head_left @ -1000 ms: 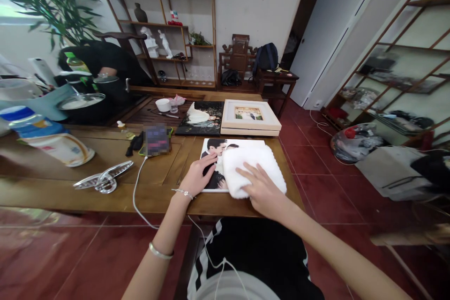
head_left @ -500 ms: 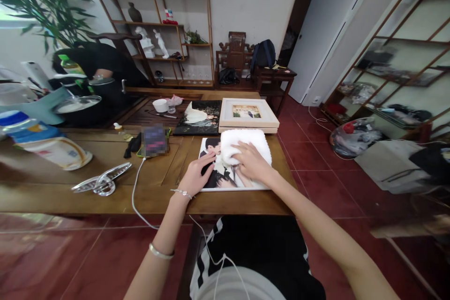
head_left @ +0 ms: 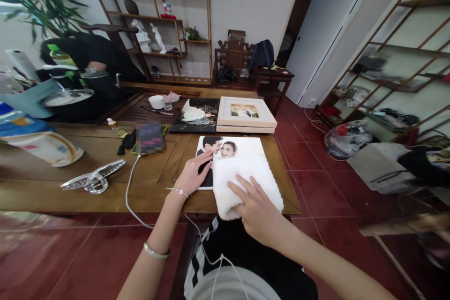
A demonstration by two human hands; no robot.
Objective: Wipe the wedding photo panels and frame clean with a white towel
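A photo panel [head_left: 247,145] showing a couple lies flat near the table's front edge. My left hand [head_left: 193,172] rests on its left side, fingers stretched out and holding nothing. Over the panel's lower right part is a folded white towel [head_left: 242,167], whose near end hangs past the table edge. My right hand [head_left: 259,211] is on this towel with fingers partly spread on top; the thumb is mostly hidden at a fold. Much of the panel is covered by the towel.
Behind the panel lie a dark photo panel [head_left: 197,122] and stacked white frames [head_left: 262,125]. To the left are a phone [head_left: 150,138] with a white cable, a silver ornament [head_left: 94,177] and a detergent bottle [head_left: 45,143]. A person's dark sleeve [head_left: 108,56] shows beyond the pots.
My right hand has drawn the towel toward me, from the panel's upper right to its near edge and past it. The two faces on the panel now show. My left hand stays on the panel.
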